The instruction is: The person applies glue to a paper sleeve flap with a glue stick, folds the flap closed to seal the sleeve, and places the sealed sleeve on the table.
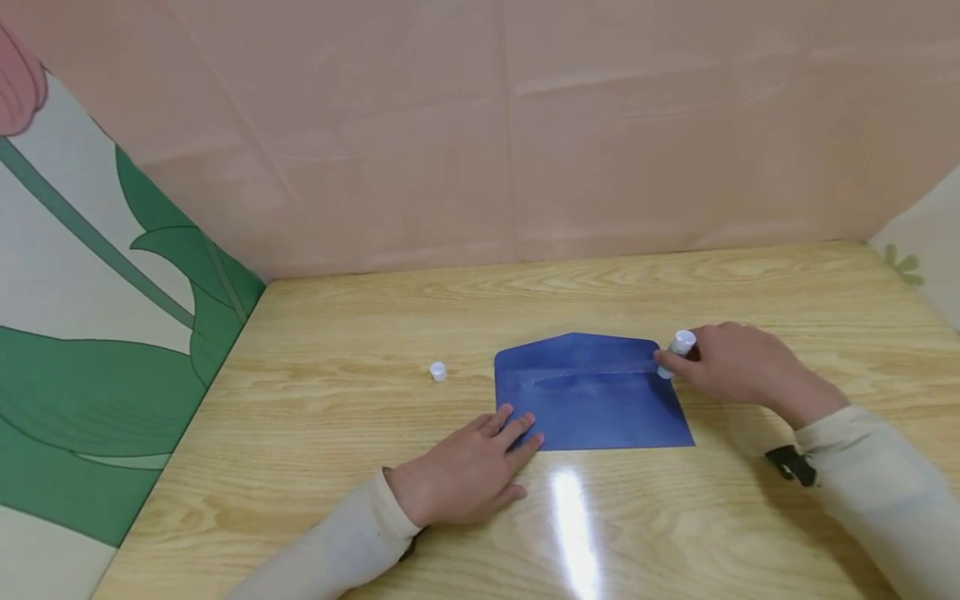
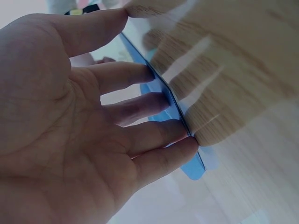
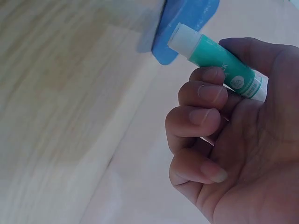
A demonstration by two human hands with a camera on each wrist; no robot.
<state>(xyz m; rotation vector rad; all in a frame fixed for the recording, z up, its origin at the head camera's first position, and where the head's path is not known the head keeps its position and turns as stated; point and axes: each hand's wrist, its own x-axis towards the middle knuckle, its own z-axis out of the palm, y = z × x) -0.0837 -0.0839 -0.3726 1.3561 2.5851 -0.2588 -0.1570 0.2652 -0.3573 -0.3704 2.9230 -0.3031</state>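
Observation:
A blue envelope lies on the table, its flap unfolded toward the far side. The left hand rests with spread fingers on its near left corner; in the left wrist view the fingertips of that hand touch the edge of the blue paper. At the envelope's right end, the right hand holds a glue stick near the flap fold. The right wrist view shows the green and white glue stick pinched between thumb and index finger of the right hand, other fingers curled.
A small white cap stands on the wooden table left of the envelope. Behind the table hangs a pinkish covering. A panel with green leaves borders the left side, and a pale panel the right.

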